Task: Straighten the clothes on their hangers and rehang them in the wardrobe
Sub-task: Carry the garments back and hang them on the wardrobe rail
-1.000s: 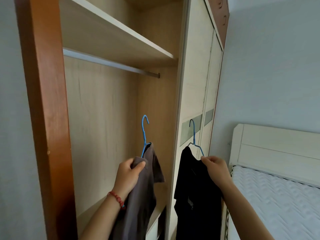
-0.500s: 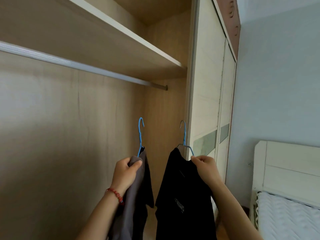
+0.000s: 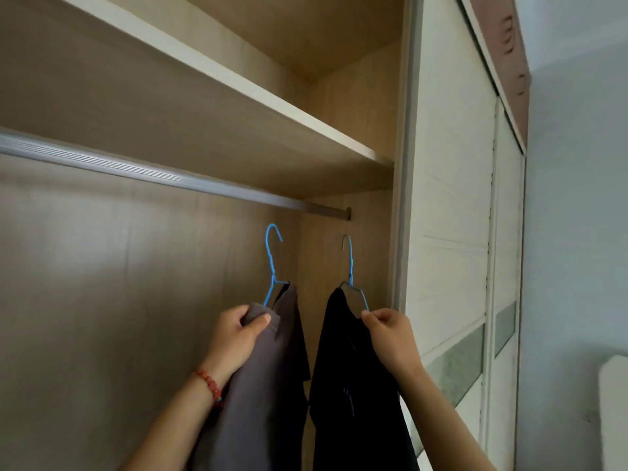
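Nearest the camera, two bare forearms are raised toward the wardrobe rail [image 3: 163, 173]. A red bead bracelet [image 3: 209, 385] is worn on the left wrist. The left hand [image 3: 234, 336] is curled round the shoulder of a grey garment [image 3: 258, 402], gripped together with its blue hanger [image 3: 271, 266]. The right hand [image 3: 390, 334] is pinching the wire of a second blue hanger [image 3: 350, 266], from which a black garment [image 3: 346, 385] is hung. A small mark is seen on the black cloth, too blurred to be read. Both hooks are held just below the rail, not touching it. Above the rail, a wooden shelf [image 3: 272, 107] is fixed. Right of the rail, a pale sliding door [image 3: 452, 198] is seen.
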